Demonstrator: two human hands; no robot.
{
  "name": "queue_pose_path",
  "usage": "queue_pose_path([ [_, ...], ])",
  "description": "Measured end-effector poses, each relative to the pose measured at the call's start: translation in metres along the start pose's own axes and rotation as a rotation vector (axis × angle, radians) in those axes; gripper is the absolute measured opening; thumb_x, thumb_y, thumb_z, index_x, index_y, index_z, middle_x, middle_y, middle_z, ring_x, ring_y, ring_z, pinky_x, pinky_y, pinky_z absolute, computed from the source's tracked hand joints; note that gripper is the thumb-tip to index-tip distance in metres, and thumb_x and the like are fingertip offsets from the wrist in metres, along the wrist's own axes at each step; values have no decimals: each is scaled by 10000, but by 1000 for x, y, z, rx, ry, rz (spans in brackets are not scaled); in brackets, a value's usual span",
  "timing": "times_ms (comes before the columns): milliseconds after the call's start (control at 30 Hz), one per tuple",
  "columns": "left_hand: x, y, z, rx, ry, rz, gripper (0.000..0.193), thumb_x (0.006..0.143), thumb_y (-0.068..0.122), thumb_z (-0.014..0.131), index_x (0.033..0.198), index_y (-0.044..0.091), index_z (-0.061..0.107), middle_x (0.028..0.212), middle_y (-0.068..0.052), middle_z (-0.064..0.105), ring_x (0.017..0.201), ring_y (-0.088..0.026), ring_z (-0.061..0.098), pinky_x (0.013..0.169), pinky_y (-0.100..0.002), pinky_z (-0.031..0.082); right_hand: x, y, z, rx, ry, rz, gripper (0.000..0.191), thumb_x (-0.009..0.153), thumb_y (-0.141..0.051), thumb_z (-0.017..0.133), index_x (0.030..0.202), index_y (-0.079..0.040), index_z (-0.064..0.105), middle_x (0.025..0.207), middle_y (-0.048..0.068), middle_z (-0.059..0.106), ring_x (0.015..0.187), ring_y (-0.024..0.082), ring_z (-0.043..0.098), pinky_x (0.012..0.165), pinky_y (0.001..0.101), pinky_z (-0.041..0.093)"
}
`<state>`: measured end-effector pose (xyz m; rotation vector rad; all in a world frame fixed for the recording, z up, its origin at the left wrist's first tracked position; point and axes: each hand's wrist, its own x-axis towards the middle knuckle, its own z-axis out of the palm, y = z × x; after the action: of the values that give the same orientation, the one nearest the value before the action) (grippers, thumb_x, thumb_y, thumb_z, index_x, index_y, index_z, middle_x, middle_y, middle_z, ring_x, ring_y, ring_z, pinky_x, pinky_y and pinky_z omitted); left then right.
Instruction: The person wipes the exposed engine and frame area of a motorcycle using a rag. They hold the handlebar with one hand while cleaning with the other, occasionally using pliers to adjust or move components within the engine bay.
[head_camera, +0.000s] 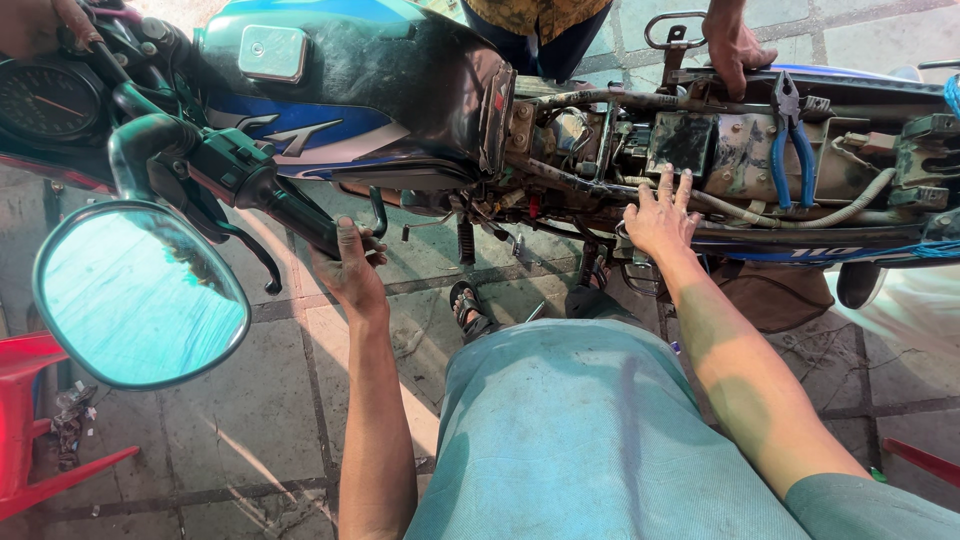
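Roadside bike repair spot: motorcycle (400, 90) w/ seat off, frame & wiring (740, 150) exposed, pliers (792, 140) on top, paved ground (250, 420).

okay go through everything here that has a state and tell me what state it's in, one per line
Left hand: gripping the handlebar grip.
Right hand: fingers spread, pressing on the exposed frame.
Seat: off, frame bare.
Blue-handled pliers: lying on the frame, unheld.
Mirror: mounted, intact.
Other person's hand: resting on the frame's far side.
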<state>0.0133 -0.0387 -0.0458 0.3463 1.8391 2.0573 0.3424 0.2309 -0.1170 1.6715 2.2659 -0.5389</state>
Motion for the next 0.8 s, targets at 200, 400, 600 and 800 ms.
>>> queue_pose_path([
  [200, 0, -2, -1, -12, -14, 17, 494, 995, 444, 697, 1219, 43, 515, 850, -66, 652, 664, -128, 680, 517, -263, 540, 0, 0, 0, -12, -18, 10, 589, 983, -391, 499, 1531, -178, 469, 1741, 106, 30, 1581, 380, -98, 1106, 762, 263],
  [400, 0, -1, 0, -27, -15, 14, 488, 998, 438, 698, 1219, 45, 510, 849, -68, 650, 654, -129, 673, 513, -258, 534, 0, 0, 0, -5, -10, 11, 587, 987, -399, 503, 1533, -187, 475, 1752, 99, 28, 1585, 375, -94, 1117, 763, 261],
  [600, 0, 1, 1, -15, -6, 14, 479, 994, 434, 699, 1202, 42, 519, 840, -75, 654, 649, -134, 679, 511, -265, 537, 0, 0, 1, 15, -7, 15, 587, 977, -397, 513, 1528, -199, 474, 1749, 84, 22, 1583, 371, -108, 1127, 762, 238],
  [800, -1, 3, 1, -19, 2, 2, 455, 998, 423, 696, 1185, 44, 530, 839, -62, 650, 645, -134, 672, 514, -268, 533, 1, 0, 1, 6, -11, 20, 592, 980, -396, 512, 1539, -209, 460, 1751, 84, 21, 1586, 368, -123, 1131, 758, 242],
])
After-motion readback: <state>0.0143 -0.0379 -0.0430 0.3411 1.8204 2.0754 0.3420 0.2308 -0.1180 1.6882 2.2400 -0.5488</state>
